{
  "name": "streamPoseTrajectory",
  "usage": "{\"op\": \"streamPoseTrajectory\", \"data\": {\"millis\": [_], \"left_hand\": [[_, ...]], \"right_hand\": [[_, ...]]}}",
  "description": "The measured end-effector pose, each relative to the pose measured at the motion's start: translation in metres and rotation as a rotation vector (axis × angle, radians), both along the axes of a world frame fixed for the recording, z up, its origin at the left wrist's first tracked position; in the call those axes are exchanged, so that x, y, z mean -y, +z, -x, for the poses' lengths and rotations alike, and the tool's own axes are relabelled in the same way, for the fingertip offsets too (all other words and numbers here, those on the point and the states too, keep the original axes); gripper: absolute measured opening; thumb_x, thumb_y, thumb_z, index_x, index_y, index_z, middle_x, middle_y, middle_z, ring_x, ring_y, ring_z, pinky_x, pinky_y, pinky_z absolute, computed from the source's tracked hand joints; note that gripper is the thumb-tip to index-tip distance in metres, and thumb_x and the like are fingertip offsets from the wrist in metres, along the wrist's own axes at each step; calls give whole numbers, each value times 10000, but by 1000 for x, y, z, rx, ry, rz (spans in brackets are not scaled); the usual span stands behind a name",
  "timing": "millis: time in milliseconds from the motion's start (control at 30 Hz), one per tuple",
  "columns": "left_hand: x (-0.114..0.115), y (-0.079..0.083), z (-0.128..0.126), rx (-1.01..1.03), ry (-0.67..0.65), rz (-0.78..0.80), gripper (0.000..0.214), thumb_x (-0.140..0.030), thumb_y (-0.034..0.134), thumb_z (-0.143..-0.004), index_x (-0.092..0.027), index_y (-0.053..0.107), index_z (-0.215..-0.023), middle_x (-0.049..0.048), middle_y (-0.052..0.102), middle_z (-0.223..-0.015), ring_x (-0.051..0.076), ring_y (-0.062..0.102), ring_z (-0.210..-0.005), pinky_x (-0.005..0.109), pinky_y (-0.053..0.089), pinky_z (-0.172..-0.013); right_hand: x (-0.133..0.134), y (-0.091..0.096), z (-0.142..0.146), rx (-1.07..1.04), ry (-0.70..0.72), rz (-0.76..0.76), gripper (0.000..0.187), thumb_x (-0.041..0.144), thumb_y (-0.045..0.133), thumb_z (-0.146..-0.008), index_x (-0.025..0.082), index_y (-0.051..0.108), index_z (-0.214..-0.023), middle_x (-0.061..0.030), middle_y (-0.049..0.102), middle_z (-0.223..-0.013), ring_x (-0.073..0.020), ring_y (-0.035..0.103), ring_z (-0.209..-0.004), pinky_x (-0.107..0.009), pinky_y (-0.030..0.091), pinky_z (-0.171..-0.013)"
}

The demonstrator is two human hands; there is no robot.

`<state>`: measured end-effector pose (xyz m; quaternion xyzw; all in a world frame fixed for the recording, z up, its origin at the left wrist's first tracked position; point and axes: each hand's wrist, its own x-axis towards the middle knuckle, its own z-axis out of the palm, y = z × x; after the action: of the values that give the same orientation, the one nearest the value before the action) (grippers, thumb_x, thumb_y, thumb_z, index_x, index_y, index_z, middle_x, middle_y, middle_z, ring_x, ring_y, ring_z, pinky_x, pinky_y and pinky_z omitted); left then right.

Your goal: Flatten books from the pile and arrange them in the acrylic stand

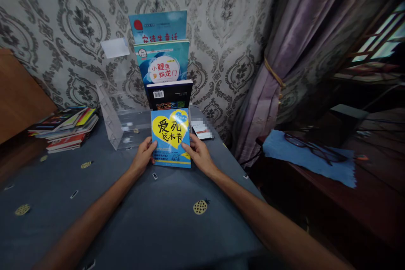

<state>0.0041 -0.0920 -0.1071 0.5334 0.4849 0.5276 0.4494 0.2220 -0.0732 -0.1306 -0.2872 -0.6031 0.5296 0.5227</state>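
Observation:
A blue book (171, 158) with a yellow heart on its cover stands nearly upright between my hands. My left hand (146, 152) grips its left edge, thumb on the front. On the opposite edge, my right hand (198, 152) holds it the same way. Right behind it rises a dark book (169, 94) with a barcode. Farther back and higher are a teal book (162, 63) with a white circle and a blue book (158, 25) with red lettering. These stand in tiers in a clear stepped rack (109, 114), whose left part shows bare steps.
A pile of books and magazines (68, 128) lies on the left of the cloth-covered table (126, 219). A partly blurred flat item (202, 130) lies right of the rack. Glasses (316, 147) rest on a blue cloth (278, 147) at the right. A tied curtain (272, 71) hangs by the patterned wall.

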Motion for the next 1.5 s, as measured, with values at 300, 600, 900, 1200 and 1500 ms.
{"op": "streamPoseTrajectory", "data": {"millis": [300,600,900,1200,1500], "left_hand": [[4,8,-5,23,23,-1,598,-659,771,-631,-167,606,-928,-19,569,-733,107,505,-551,171,401,-326],[-6,23,-7,-31,37,14,617,-653,767,-611,-165,596,-948,-26,559,-689,113,506,-532,183,407,-322],[-15,29,-6,-58,34,-20,509,-604,743,-680,-184,587,-921,-33,545,-669,120,527,-533,181,416,-342],[-26,44,-5,-52,52,-39,467,-570,739,-701,-185,587,-917,-32,555,-664,116,524,-518,180,414,-346],[-43,64,-7,-36,73,-97,390,-504,730,-713,-187,582,-885,-33,560,-646,116,524,-507,183,420,-348]], "right_hand": [[-6,4,-4,-5,19,-52,554,508,731,-821,253,581,-1291,-72,752,-1106,-274,743,-926,-468,625,-832],[-25,13,-7,-1,32,-64,573,533,733,-805,233,578,-1268,-82,752,-1090,-279,745,-913,-449,628,-801],[-38,19,-9,-15,36,-76,526,555,722,-802,233,584,-1195,-62,767,-1046,-266,751,-876,-451,628,-803],[-56,35,-7,-4,27,-120,528,535,756,-764,234,614,-1174,-70,757,-1104,-282,745,-934,-472,620,-852],[-73,58,-8,44,26,-182,493,515,729,-791,242,612,-1184,-66,751,-1116,-287,736,-954,-474,624,-823]]}}
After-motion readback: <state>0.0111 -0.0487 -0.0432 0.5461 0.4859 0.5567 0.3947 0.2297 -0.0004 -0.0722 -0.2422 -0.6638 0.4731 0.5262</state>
